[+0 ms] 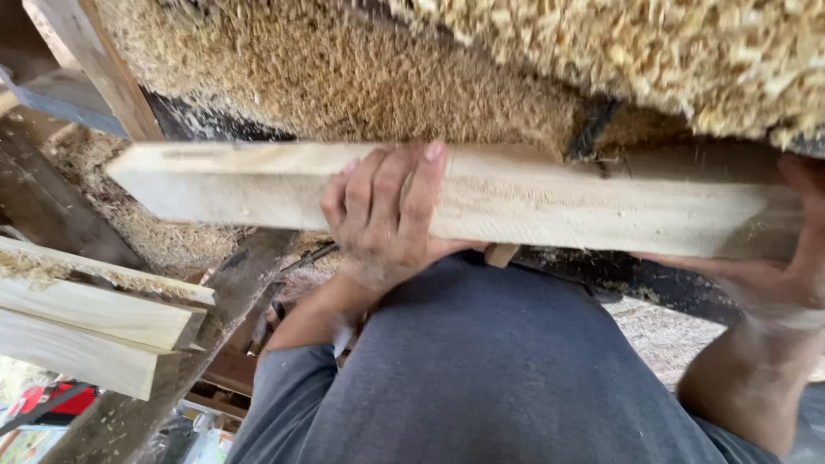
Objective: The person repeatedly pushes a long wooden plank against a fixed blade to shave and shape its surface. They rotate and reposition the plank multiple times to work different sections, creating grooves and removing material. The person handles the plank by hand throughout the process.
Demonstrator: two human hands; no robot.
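My left hand [387, 210] curls tight over a pale, rough-sawn plank [533, 202]; right hand [795, 258] clasps its end — sawdust [344, 69] heaped behind.

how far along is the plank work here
Done: three pale cut planks lie stacked at lower left, and sawdust is heaped up above. In hand: the left hand and right hand grip one long plank. What is left cannot be told here.
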